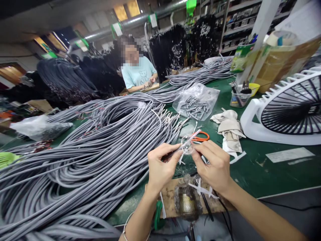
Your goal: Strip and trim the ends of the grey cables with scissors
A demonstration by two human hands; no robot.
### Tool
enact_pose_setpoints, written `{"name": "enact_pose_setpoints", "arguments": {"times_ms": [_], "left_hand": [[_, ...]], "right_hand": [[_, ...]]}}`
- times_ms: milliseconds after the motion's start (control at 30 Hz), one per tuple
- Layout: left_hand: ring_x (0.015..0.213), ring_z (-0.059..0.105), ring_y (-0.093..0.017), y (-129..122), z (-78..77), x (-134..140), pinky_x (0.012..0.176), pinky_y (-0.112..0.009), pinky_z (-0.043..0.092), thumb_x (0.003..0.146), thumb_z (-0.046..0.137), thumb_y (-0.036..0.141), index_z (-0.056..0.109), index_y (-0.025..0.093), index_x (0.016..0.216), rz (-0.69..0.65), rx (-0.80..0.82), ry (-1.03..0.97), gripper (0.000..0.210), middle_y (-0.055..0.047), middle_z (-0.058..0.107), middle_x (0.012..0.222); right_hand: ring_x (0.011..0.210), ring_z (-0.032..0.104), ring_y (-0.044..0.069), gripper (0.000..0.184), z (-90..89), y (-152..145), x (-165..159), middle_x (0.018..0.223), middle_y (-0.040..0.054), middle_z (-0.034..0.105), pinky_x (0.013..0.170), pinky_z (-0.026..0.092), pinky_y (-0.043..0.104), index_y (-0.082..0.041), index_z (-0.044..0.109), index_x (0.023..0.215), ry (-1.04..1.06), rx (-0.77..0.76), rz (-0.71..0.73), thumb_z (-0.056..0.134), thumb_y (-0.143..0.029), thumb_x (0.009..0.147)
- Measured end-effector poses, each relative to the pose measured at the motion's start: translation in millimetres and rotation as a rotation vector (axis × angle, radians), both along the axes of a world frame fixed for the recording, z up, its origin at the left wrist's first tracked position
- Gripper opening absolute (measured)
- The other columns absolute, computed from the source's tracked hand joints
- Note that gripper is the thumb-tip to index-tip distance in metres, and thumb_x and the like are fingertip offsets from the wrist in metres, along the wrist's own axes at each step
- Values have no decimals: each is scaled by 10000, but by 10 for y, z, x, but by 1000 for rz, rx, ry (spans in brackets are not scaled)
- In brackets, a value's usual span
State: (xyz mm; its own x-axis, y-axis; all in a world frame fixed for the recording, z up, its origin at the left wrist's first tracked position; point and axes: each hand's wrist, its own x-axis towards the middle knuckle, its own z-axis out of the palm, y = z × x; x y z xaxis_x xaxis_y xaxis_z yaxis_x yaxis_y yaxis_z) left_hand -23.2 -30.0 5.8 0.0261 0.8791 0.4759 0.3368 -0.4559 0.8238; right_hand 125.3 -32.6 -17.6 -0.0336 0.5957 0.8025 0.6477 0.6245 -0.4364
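Both of my hands are raised in front of me over the green table. My left hand pinches the left side of a small clear, ring-like plastic piece between thumb and forefinger. On its right side, my right hand grips it with thumb and fingers. The piece's exact kind is hard to make out; a whitish strip crosses its top. Just behind are orange-handled scissors. Below the hands, a motor-like metal device sits on a wooden board, with white strips lying on it.
Grey cables cover the left side in large coils. A plastic bag of short grey pieces lies ahead. At right are a cloth, a white fan and a tool cup. Another person sits across the table.
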Motion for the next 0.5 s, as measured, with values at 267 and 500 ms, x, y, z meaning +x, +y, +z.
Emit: {"name": "enact_pose_setpoints", "arguments": {"times_ms": [267, 500], "left_hand": [[551, 525, -116, -17, 16, 30, 493, -225, 382, 724, 650, 208, 717, 139, 813, -2, -12, 57, 132, -41, 632, 640], [543, 522, -115, -30, 23, 25, 490, -226, 376, 736, 635, 215, 715, 141, 823, 29, 28, 112, 139, -41, 636, 645]], "right_hand": [[667, 540, 153, 95, 6, 7, 2, 694, 50, 624, 638, 420, 275, -149, 625, 767, 20, -25, 18, 537, -151, 802], [631, 514, 147, 139, 17, 10, 25, 654, 44, 616, 608, 396, 265, -161, 634, 738, -48, -21, -22, 517, -177, 812]]}}
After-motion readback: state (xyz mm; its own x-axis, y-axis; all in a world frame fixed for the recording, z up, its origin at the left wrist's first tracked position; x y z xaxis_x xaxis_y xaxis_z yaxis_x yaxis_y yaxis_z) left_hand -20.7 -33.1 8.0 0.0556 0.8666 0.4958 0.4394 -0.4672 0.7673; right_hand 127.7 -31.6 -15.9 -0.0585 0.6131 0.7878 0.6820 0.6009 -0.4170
